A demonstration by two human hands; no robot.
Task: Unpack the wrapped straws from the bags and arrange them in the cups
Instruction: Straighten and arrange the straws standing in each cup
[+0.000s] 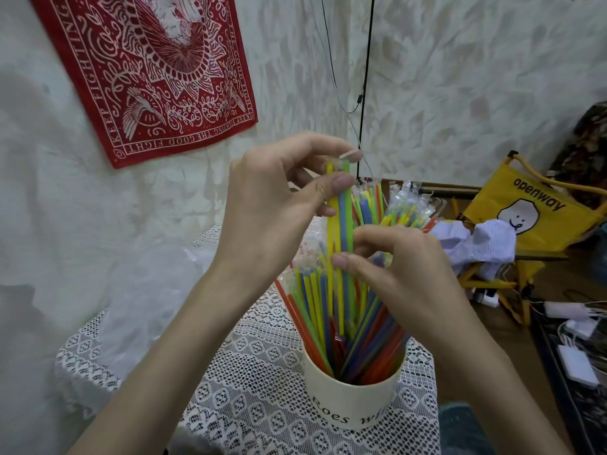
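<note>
Cup (pixel 353 400) lettering partly cut off; left grip (pixel 279 198), right grip (pixel 391 257) pinching straws (pixel 341 224).

1. The surface (pixel 249 405) is small and covered by a white lace cloth (pixel 262 372) hanging over its left edge.
2. A cream cup (pixel 351 400) with dark lettering stands on the cloth at the near right, filled with wrapped coloured straws (pixel 315 310).

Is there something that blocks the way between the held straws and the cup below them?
Yes. The cream cup is already crowded with wrapped straws leaning across its mouth. The held straws, pinched by the left hand and right hand, must slip between those.
</note>
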